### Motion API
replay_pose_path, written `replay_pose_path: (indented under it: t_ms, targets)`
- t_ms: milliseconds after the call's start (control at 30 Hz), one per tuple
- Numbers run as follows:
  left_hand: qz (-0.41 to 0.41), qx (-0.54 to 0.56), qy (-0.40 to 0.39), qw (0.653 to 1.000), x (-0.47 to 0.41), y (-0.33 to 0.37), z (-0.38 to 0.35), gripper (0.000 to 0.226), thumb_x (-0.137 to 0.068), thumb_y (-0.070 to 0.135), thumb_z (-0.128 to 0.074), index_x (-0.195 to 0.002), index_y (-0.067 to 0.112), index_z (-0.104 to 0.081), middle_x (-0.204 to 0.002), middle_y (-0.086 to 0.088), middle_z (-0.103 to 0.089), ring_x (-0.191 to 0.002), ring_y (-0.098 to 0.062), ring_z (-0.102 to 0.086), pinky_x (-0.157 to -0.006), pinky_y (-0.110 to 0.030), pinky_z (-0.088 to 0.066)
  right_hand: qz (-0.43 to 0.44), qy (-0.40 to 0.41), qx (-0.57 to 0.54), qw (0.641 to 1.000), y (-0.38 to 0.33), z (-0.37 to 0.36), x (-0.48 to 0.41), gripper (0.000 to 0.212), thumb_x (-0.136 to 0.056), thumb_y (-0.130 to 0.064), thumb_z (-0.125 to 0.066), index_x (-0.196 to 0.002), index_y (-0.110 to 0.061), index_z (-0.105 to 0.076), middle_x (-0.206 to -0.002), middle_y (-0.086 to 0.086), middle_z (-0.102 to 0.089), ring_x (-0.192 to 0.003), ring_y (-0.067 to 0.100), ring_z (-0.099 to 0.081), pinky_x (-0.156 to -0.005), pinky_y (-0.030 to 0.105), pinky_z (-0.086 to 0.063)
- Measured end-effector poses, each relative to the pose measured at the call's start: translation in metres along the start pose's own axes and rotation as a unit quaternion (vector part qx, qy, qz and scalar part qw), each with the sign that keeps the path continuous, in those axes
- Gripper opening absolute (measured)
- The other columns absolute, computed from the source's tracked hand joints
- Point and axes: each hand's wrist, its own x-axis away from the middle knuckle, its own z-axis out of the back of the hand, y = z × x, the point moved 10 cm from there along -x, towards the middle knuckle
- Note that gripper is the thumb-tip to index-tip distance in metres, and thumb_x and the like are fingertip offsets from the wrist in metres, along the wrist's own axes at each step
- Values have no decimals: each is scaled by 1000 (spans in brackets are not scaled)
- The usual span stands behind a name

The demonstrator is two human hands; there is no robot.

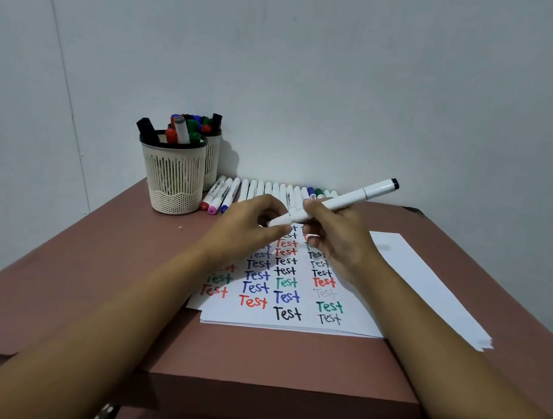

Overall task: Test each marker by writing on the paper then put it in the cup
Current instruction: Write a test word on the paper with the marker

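Two bare forearms come in from the bottom edge, two hands in view. One paper stack (235,315) lies mid-surface, several sheets, with one more sheet fanned out to the right. The top sheet has four columns of "Test" in red, blue, black and green, plus one faint grey one; a full word count can't be made because the hands cover the upper rows. The left hand (248,230) and right hand (339,247) hover just above the far half of the paper, close together. One marker (355,197), white-barrelled, is held between them and tilted, its black end pointing up and to the right. The right hand's fingers are curled round the middle of the barrel. The left hand's thumb and fingertips pinch the lower left end. Can't tell whether the cap is on or off. Behind the hands, a row of markers (260,190) lies side by side along the far edge of the surface, roughly sixteen, with some hidden by the hands. Most are white; red, pink and blue ends show at the left, and blue and green caps toward the right. There are two cups at far left: the front cup (171,180), a cream mesh with a black rim, holds about four markers. The rear cup (212,157), just behind and touching or nearly touching it, is packed with more. The surface (122,278) is reddish-brown with a stepped front edge. A plain pale wall (318,76) stands right behind, with a vertical seam at left.
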Motion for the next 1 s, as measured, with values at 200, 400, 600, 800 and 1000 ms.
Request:
replay_pose_path:
  t_ms: [200, 400, 600, 800, 1000]
  targets:
    - [-56, -19, 8, 998, 4, 12, 2, 15, -83, 16, -69, -95, 10, -61, -80, 3, -64, -72, -9, -57, -68, -20, -46, -29, 0, 23, 999, 7, 1, 2, 26, -86, -26, -69, -66, -14, -57, -53, -3, -47, -45, 6, -39, -42, 18, -31]
    - [-33, -71, 5, 997, 2, 7, 2, 13, -85, 24, -67, -92, 14, -65, -69, 8, -59, -58, 0, -50, -54, -13, -38, -55, 2, -32, 998, 11, -1, 2, 25, -86, -23, -68, -66, -12, -57, -53, -1, -49, -41, 6, -41, -38, 15, -33]
    - [-84, -91, 13, 992, 5, 16, 1, 26, -87, 22, -64, -83, -4, -65, -57, -14, -51, -51, -8, -36, -47, -18, -26, -77, -8, -80, 994, 18, -4, 2, 21, -87, -13, -66, -68, -9, -57, -53, 2, -48, -40, 6, -41, -37, 15, -33]
    - [-111, -115, 0, 987, 5, 18, -2, 29, -88, 23, -64, -80, -5, -65, -54, -14, -51, -48, -10, -36, -46, -17, -24, -92, -9, -79, 993, 26, -6, 1, 23, -87, -15, -67, -68, -8, -57, -51, 0, -48, -39, 5, -40, -37, 15, -31]
    - [-44, -6, 5, 999, 1, 7, -2, 23, -86, 23, -65, -102, 8, -71, -57, 4, -53, -47, 1, -41, -51, -13, -33, -100, -14, -79, 992, 22, -4, 0, 26, -87, -21, -67, -67, -11, -55, -48, -2, -47, -37, 5, -39, -36, 15, -32]
